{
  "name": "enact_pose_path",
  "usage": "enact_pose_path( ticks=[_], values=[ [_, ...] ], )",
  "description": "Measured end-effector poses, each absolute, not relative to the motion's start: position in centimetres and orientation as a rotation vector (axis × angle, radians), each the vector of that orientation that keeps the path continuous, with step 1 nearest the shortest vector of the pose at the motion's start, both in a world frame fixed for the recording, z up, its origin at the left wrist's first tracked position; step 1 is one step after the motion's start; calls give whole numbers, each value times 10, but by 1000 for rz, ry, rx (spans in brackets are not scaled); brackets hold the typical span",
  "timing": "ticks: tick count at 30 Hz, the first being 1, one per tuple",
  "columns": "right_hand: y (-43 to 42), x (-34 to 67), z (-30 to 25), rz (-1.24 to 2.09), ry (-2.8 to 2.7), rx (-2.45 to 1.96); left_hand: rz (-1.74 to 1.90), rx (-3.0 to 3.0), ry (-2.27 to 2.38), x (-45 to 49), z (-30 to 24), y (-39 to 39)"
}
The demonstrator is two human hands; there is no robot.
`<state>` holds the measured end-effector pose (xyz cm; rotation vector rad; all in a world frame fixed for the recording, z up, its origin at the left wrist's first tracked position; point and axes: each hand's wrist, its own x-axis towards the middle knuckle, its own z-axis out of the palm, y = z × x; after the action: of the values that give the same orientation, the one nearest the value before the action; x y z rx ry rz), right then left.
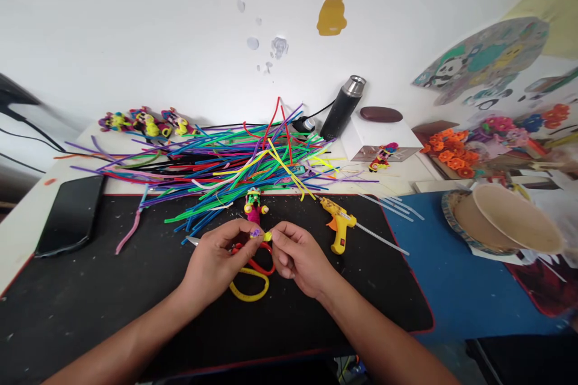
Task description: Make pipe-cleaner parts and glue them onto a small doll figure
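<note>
Between thumb and forefinger my left hand (pixel 219 261) pinches a small purple piece (pixel 256 233), which looks like curled pipe cleaner. My right hand (pixel 300 255) is closed on a small yellow piece (pixel 268 236) right beside it; whether the two are joined I cannot tell. Just beyond my fingertips a pipe-cleaner figure (pixel 253 207) with a magenta body lies on the black mat (pixel 149 307). Beneath my hands rest scissors (pixel 249 286) with red and yellow handles, their blades partly hidden by my left hand.
A heap of pipe cleaners (pixel 217 159) spreads across the back. To the right lie a yellow glue gun (pixel 338 225) and clear glue sticks (pixel 397 207). A phone (pixel 72 213) is at left. Behind stand a black thermos (pixel 343 108), a white box (pixel 382 135) and several finished figures (pixel 147 123).
</note>
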<state>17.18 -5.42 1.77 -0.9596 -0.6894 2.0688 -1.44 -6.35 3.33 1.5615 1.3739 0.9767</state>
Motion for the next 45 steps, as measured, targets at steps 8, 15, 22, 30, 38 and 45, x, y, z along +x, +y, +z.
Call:
enact_pose_path(
  ticks=[8, 15, 22, 30, 38, 45],
  values=[
    [-60, 167, 10, 2114, -589, -855, 1016, 1499, 1319, -11, 28, -65],
    [-59, 169, 10, 2153, -554, -795, 1001, 1455, 1273, -9, 25, -64],
    [-53, 170, 16, 2026, -671, -980, 1093, 1876, 1360, -13, 39, -61],
    [-56, 169, 16, 1833, -874, -1154, 1090, 2060, 1340, -15, 34, -61],
    [-55, 164, 21, 1702, -1014, -1255, 1092, 2114, 1301, -15, 32, -59],
    [-52, 159, 18, 1623, -1006, -1267, 1049, 2022, 1327, -16, 23, -50]
  ],
)
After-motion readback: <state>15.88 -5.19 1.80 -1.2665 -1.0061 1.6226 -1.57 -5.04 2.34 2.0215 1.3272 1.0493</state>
